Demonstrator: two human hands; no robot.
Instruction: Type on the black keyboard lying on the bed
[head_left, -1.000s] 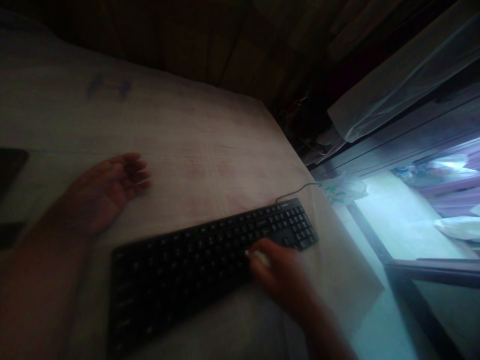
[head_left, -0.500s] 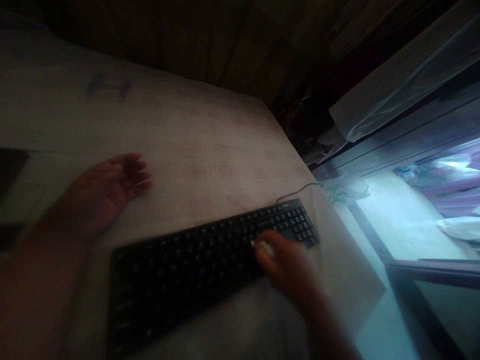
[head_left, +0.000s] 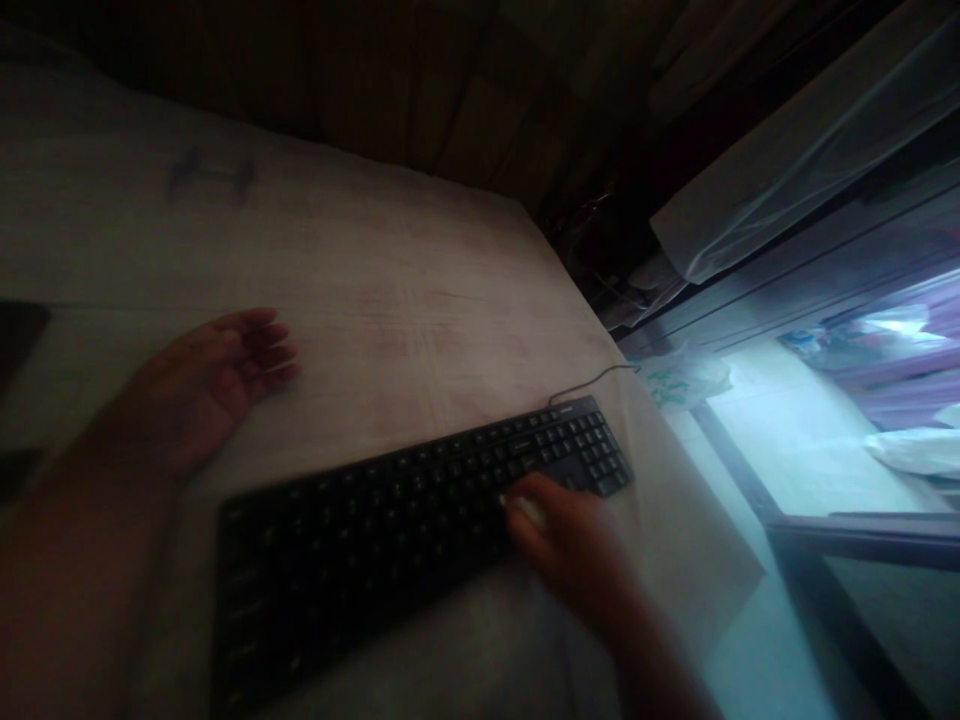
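A black keyboard (head_left: 390, 530) lies at a slant across the pale, cloth-like table surface (head_left: 360, 290), its cable (head_left: 585, 385) running off to the right. My right hand (head_left: 559, 530) is closed around a small whitish object (head_left: 532, 512), mostly hidden by the fingers, over the right part of the keys. Whether that object touches the keys I cannot tell. Beyond the keyboard's left end, my left hand (head_left: 217, 385) rests with its side on the cloth, palm turned inward. Its fingers are loosely bent and apart, and nothing is in them.
Dark objects (head_left: 19, 340) reach in at the left edge. A blurred blue mark or item (head_left: 210, 178) shows on the far left cloth. Past the table's right edge are a plastic bag (head_left: 686, 378), a pale floor (head_left: 810, 430) and a dark frame (head_left: 862, 530).
The whole view has shifted slightly left. My right hand stays over nearly the same keys with the whitish object in it, and my left hand rests as before.
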